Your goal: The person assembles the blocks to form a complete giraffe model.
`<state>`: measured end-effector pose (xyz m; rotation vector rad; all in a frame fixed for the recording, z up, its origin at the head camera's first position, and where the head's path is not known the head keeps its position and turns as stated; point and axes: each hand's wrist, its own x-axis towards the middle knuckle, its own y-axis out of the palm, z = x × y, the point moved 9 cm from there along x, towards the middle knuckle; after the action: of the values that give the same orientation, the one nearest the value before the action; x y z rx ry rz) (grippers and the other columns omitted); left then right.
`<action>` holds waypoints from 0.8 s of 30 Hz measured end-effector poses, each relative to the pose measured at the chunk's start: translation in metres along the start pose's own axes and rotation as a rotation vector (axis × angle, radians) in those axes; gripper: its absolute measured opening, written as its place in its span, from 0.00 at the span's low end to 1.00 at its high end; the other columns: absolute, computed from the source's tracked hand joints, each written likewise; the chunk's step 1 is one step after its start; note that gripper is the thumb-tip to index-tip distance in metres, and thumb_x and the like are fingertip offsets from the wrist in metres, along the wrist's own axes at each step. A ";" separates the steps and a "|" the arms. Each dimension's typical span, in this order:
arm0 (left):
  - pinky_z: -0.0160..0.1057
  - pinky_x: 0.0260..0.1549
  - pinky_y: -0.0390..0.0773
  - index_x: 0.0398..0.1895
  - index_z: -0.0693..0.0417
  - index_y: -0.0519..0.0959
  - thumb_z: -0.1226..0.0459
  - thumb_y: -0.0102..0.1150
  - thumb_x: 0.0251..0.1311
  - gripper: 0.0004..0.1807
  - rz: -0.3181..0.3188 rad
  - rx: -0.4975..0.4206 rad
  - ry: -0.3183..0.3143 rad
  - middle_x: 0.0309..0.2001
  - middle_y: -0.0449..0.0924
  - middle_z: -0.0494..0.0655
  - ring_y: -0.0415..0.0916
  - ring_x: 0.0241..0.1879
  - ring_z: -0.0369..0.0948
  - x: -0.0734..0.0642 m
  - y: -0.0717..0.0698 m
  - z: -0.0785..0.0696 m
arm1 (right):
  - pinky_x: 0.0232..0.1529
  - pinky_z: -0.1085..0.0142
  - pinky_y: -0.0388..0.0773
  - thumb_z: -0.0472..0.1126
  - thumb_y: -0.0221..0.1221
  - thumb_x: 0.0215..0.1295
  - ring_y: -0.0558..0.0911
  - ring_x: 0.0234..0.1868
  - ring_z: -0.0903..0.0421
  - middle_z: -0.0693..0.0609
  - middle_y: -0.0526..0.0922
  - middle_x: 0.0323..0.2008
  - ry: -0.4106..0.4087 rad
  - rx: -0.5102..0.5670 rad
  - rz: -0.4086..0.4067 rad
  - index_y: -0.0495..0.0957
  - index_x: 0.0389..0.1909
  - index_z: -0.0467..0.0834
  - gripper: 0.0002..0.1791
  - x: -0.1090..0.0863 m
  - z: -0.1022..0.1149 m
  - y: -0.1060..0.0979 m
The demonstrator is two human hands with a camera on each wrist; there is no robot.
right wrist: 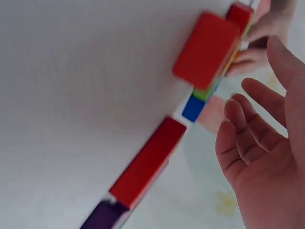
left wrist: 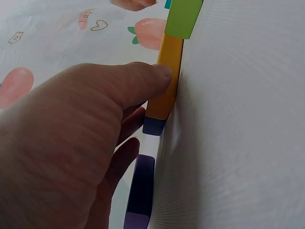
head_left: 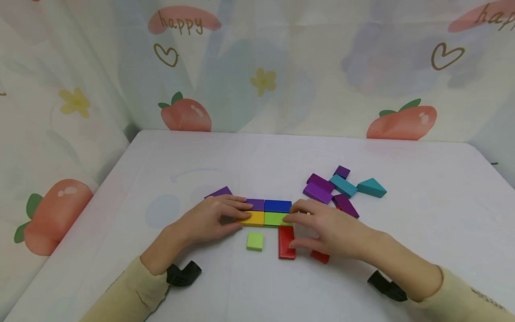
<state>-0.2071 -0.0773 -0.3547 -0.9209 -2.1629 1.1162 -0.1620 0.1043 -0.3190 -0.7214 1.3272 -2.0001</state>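
Observation:
In the head view, a purple block (head_left: 255, 205), a blue block (head_left: 278, 206), a yellow block (head_left: 253, 218) and a green block (head_left: 273, 218) lie edge to edge in two rows. My left hand (head_left: 219, 214) is at the left end of this group, its fingers over the purple and yellow blocks. Its thumb presses the side of the yellow block (left wrist: 164, 90) in the left wrist view. My right hand (head_left: 327, 228) hovers at the right end with fingers spread, holding nothing. Its thumb overlaps a long red block (head_left: 286, 243) in the head view.
A light green square block (head_left: 255, 241) lies in front. Beyond my left hand is another purple block (head_left: 219, 192). At the right back lie several purple blocks, a teal block (head_left: 343, 186) and a teal triangle (head_left: 372, 188). A small red block (head_left: 320, 256) sits below my right hand.

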 end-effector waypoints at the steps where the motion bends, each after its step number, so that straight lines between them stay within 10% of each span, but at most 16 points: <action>1: 0.45 0.64 0.71 0.58 0.50 0.85 0.62 0.68 0.64 0.18 -0.001 0.000 0.001 0.62 0.79 0.38 0.68 0.68 0.40 0.000 0.000 0.000 | 0.45 0.68 0.82 0.53 0.69 0.64 0.78 0.50 0.58 0.55 0.77 0.51 0.022 0.006 -0.013 0.82 0.57 0.49 0.23 0.000 -0.004 -0.005; 24: 0.45 0.64 0.71 0.57 0.50 0.85 0.63 0.68 0.64 0.18 -0.012 0.004 0.016 0.62 0.79 0.38 0.69 0.67 0.40 0.000 0.000 0.000 | 0.48 0.49 0.83 0.40 0.71 0.62 0.82 0.47 0.44 0.43 0.80 0.49 0.342 -0.105 -0.052 0.82 0.54 0.38 0.21 -0.012 -0.086 -0.028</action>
<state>-0.2073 -0.0773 -0.3549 -0.9106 -2.1501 1.1031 -0.2220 0.1728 -0.3238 -0.4756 1.6333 -2.1782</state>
